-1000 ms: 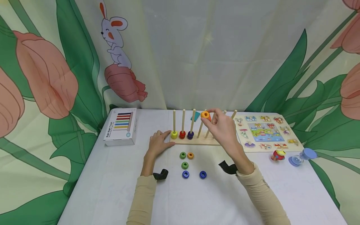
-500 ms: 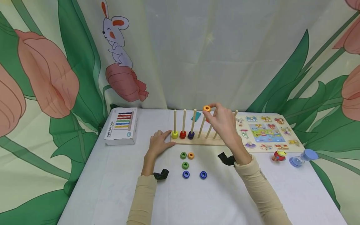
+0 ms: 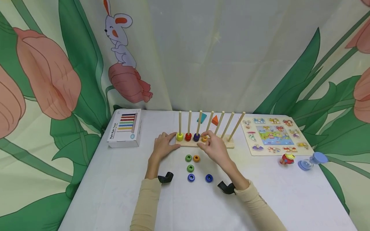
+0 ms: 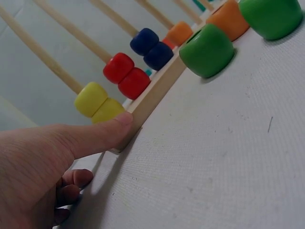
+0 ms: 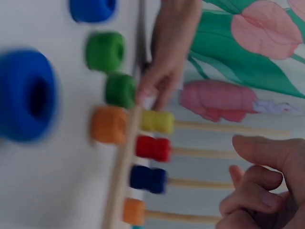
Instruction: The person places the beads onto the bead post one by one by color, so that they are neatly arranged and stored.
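Observation:
A wooden peg stand (image 3: 188,144) with several upright pegs lies across the table. Its first three pegs carry paired yellow rings (image 4: 97,102), red rings (image 4: 126,76) and dark blue rings (image 4: 151,49). On the fourth peg, a single orange ring (image 5: 134,211) sits at the bottom. My left hand (image 3: 163,147) grips the stand's left end, thumb on the front edge. Close in front of the fourth peg is my right hand (image 3: 217,149), thumb and index finger apart with nothing between them. Loose before the stand are green rings (image 3: 188,158), an orange ring (image 3: 196,158) and blue rings (image 3: 209,178).
A white box (image 3: 124,128) with an abacus picture stands at the left. To the right lie a picture puzzle board (image 3: 276,134), a small red figure (image 3: 287,159) and a blue hourglass (image 3: 312,161). Teal (image 3: 202,118) and orange-red (image 3: 215,120) pieces lie behind the pegs.
My right hand raised the orange ring to the fourth peg's top, then came down toward the base and let go. The ring now sits at that peg's bottom. My left hand stayed put.

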The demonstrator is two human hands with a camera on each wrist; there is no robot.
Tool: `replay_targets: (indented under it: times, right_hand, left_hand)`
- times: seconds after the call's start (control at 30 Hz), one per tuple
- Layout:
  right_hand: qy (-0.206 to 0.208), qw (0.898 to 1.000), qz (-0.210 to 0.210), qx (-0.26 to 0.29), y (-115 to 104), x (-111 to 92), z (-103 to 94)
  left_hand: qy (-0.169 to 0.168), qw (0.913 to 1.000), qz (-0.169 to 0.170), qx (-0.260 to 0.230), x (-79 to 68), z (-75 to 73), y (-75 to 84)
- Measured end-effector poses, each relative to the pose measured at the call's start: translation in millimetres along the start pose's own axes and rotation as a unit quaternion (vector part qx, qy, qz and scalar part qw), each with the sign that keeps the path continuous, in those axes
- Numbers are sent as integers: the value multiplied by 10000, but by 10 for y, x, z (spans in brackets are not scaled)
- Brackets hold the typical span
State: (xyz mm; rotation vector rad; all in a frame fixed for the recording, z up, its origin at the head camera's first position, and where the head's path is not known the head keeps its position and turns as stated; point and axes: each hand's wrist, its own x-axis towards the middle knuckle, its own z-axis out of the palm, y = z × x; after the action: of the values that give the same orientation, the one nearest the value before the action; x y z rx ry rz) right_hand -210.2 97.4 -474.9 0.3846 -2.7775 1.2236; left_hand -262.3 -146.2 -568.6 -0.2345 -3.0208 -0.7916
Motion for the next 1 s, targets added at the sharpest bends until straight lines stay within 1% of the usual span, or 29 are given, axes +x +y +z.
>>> replay_targets:
  times: [0.1,0.2,0.33,0.4,0.47,0.67,0.8,0.9,1.0]
  right_hand:
    - [-588,9979,261,111,116,-71,166]
    - [-955,9942,487,124,206,-131,269]
    - [-1298,9887,744,26,294,-177,338]
    - [-1441,9866,760,-53,336,-183,361]
    - [-1511,9860,692,-130,381,-183,388]
    - [-1485,9866,537,-410,464,-194,463]
    - [-1387,9872,596,-514,414,-196,449]
    - [-1233,9887,648,-560,311,-183,364]
    - [-950,9920,550,-628,172,-160,196]
  left_hand:
    - [-38,10000,-43,12,17,-1,-5]
    - [-60,10000,-24,53,34,8,-7]
    - [-35,10000,18,88,45,14,-5]
    - [7,10000,15,77,43,11,-2]
    - [41,10000,10,62,40,8,0]
    - [-17,10000,-26,57,25,17,-1]
    - [-7,10000,-7,50,21,24,-5]
    - [8,10000,3,48,26,26,-4]
    - [-5,10000,-2,19,26,23,-2]
